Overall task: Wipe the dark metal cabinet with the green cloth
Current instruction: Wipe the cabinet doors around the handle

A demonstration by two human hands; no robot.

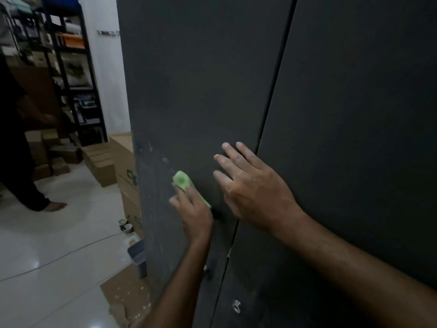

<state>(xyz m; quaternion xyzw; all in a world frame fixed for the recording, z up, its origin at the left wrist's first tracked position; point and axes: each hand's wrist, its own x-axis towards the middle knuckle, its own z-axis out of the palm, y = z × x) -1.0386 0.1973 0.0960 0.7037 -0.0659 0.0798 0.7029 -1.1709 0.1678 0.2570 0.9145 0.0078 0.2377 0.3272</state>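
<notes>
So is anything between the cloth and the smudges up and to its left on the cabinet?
Nothing visible. The left hand presses the cloth on the cabinet, and the pale smudges just above lie on bare metal. The right hand rests flat off to the right.

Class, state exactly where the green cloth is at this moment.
In the head view, the green cloth sits lower centre-left, held by the left hand against the dark metal cabinet, just left of the flat right hand.
</notes>
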